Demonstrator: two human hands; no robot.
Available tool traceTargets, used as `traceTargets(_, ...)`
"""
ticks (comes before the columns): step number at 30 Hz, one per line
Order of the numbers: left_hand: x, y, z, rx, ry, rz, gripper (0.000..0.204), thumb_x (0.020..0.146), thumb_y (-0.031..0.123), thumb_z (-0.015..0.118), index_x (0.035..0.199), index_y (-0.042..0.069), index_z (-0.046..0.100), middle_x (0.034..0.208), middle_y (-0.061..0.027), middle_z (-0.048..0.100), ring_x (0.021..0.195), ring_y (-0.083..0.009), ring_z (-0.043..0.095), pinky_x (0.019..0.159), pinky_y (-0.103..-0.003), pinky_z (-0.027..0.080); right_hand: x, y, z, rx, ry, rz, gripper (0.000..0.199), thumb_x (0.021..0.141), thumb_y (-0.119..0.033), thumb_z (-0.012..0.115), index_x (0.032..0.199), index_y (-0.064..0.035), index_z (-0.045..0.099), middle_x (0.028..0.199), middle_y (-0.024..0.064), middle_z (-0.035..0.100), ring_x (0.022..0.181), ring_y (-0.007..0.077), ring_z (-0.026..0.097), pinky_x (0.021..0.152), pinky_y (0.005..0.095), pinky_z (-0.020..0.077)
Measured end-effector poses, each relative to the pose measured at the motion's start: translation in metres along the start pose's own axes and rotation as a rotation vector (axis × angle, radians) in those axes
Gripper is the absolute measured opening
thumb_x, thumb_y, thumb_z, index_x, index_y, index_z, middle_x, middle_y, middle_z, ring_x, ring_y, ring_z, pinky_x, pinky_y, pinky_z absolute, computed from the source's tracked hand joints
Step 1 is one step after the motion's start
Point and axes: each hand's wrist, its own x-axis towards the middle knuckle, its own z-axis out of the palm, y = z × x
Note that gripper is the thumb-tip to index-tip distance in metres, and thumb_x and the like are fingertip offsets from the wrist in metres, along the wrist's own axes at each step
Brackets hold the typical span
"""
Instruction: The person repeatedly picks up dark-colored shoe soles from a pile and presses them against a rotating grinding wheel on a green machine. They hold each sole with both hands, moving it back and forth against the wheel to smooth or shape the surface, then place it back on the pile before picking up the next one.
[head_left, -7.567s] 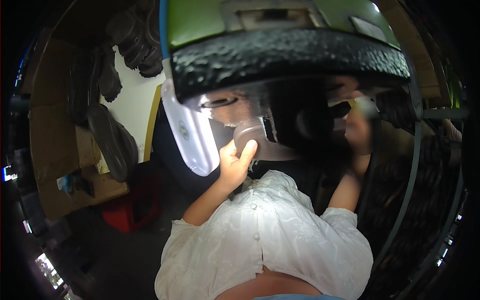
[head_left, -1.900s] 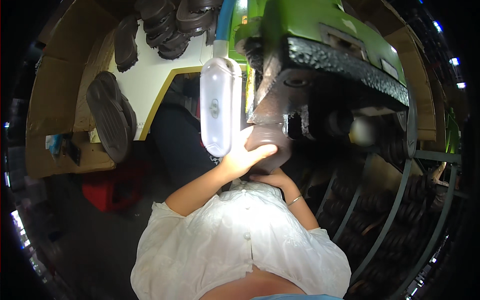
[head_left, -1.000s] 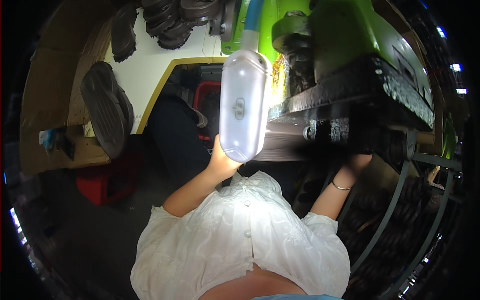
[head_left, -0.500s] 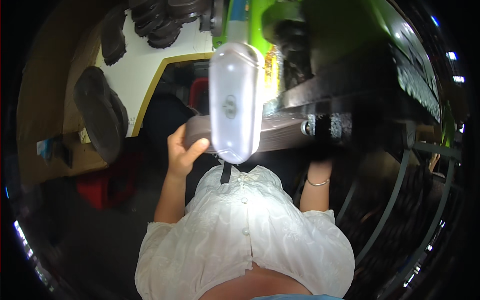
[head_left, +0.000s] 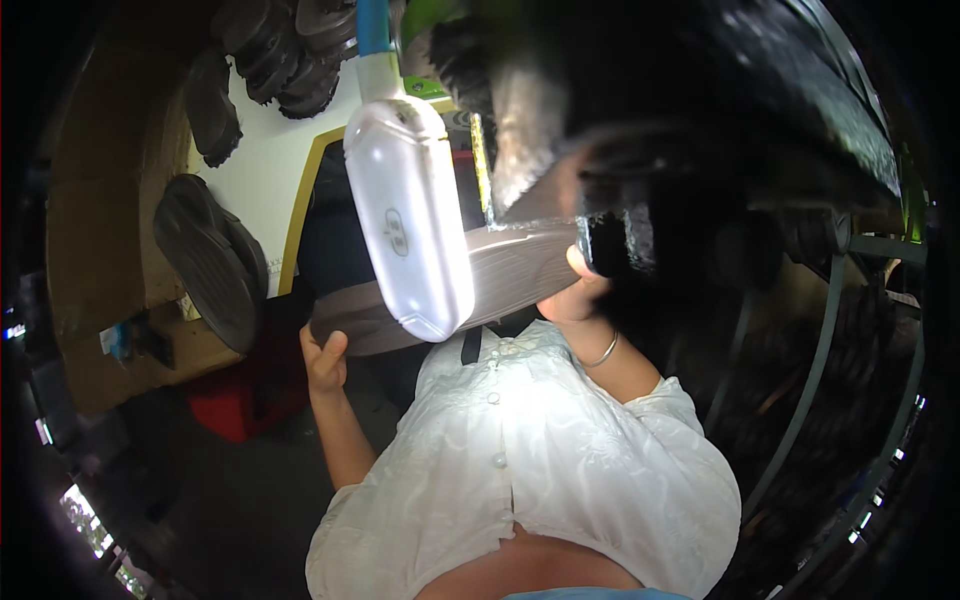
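She wears a white short-sleeved blouse (head_left: 530, 470) with embossed pattern, small round buttons (head_left: 492, 398) down the front, and a thin silver bangle (head_left: 600, 352) on her right wrist.

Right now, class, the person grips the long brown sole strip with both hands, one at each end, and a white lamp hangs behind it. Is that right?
Not quite. In the head view the white lamp hangs in front of the brown sole strip, covering its middle, not behind it. The rest stands: the left hand holds one end and the right hand the other.
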Motion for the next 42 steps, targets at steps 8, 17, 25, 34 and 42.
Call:
traceTargets(8, 0.032, -0.047, 0.05, 0.598, -0.345, -0.296, 0.037, 0.067, 0.015, 0.075, 0.096, -0.002, 0.059, 0.089, -0.0069, 0.062, 0.081, -0.0146, 0.058, 0.073, -0.028, 0.046, 0.02, -0.042, 0.031, -0.808, -0.216, 0.078, 0.029, 0.064, -0.004, 0.061, 0.091, -0.0019, 0.054, 0.081, 0.0026, 0.056, 0.075, 0.0112, 0.053, 0.069, 0.0228, 0.0421)
traceTargets(17, 0.086, 0.021, 0.199, 0.374, -0.311, 0.313, 0.026, 0.072, 0.011, 0.07, 0.093, -0.001, 0.06, 0.081, -0.0093, 0.063, 0.074, -0.0157, 0.061, 0.068, -0.027, 0.048, 0.051, -0.069, 0.021, -0.943, -0.541, 0.06, 0.019, 0.062, -0.001, 0.068, 0.081, 0.0005, 0.066, 0.09, 0.0076, 0.063, 0.082, 0.016, 0.057, 0.074, 0.0262, 0.0441)
traceTargets(25, 0.072, 0.018, 0.185, 0.376, -0.309, 0.164, 0.019, 0.077, 0.005, 0.061, 0.094, -0.002, 0.059, 0.089, -0.0101, 0.063, 0.079, -0.0148, 0.059, 0.067, -0.025, 0.047, -0.031, -0.062, -0.133, -1.299, -0.432, 0.673, 0.06, 0.057, -0.014, 0.078, 0.109, 0.002, 0.054, 0.106, 0.0101, 0.057, 0.098, 0.0195, 0.052, 0.089, 0.0309, 0.0392)
traceTargets(34, 0.054, 0.008, 0.171, -0.072, -0.244, -0.049, 0.021, 0.077, -0.002, 0.057, 0.098, -0.004, 0.056, 0.09, -0.0061, 0.063, 0.081, -0.0093, 0.057, 0.073, -0.024, 0.045, -0.027, -0.147, -0.185, -0.585, -0.03, -0.158, 0.052, 0.077, -0.021, 0.055, 0.122, 0.0017, 0.043, 0.121, 0.0139, 0.048, 0.111, 0.028, 0.046, 0.096, 0.0377, 0.0367)
traceTargets(42, 0.041, 0.009, 0.146, 0.093, -0.215, -0.154, 0.024, 0.082, 0.01, 0.059, 0.102, -0.004, 0.055, 0.086, -0.0051, 0.062, 0.078, -0.007, 0.055, 0.07, -0.023, 0.045, 0.01, -0.13, -0.083, -0.21, 0.117, -0.347, 0.038, 0.083, -0.022, 0.037, 0.105, 0.0033, 0.055, 0.105, 0.0154, 0.059, 0.097, 0.0293, 0.057, 0.087, 0.0408, 0.0459)
